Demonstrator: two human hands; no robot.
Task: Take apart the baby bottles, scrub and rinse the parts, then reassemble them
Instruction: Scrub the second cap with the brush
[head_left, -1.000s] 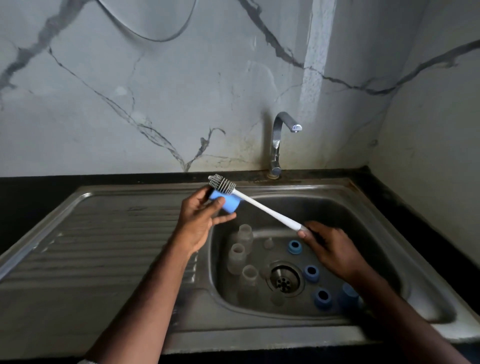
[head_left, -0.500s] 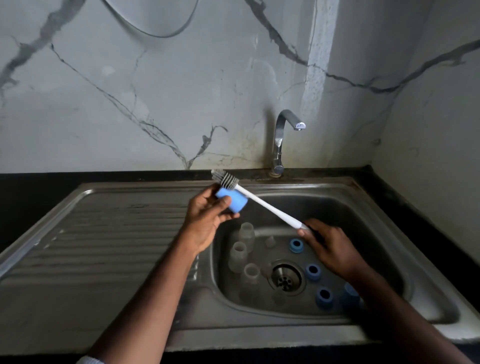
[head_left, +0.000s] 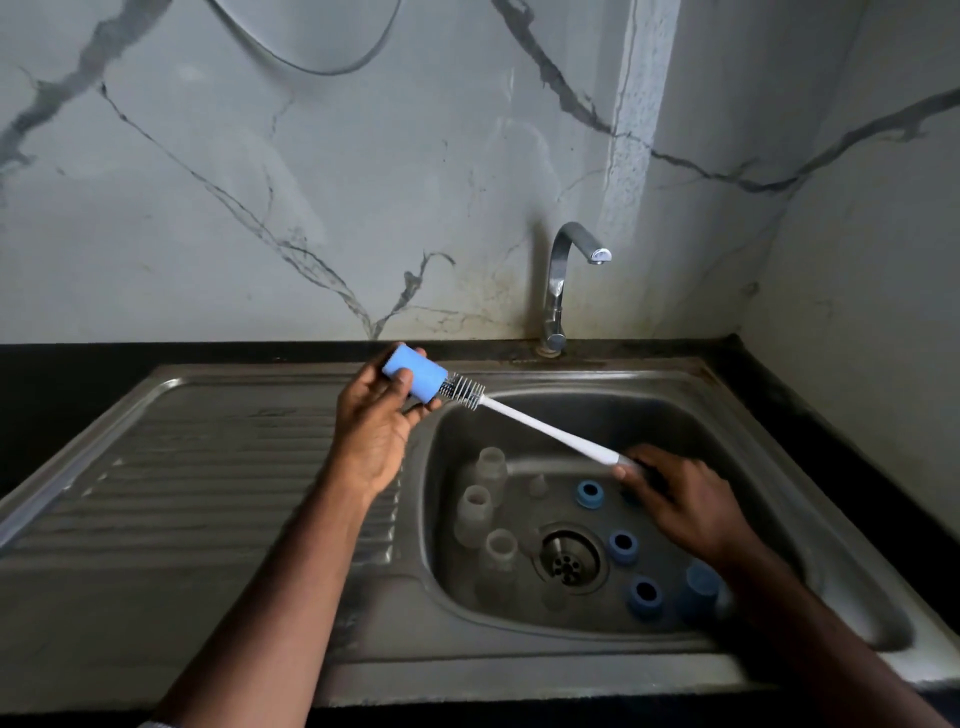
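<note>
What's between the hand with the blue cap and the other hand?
In the head view, the white brush spans from the blue cap to the right hand.

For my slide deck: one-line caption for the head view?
Left hand holds a blue cap while right hand works the brush into it above the sink.

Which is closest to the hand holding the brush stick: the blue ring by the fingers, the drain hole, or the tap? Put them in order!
From the right hand:
1. Blue ring, just left of its fingers.
2. Drain hole, lower left, mid-basin.
3. Tap, up at the back wall.
</note>
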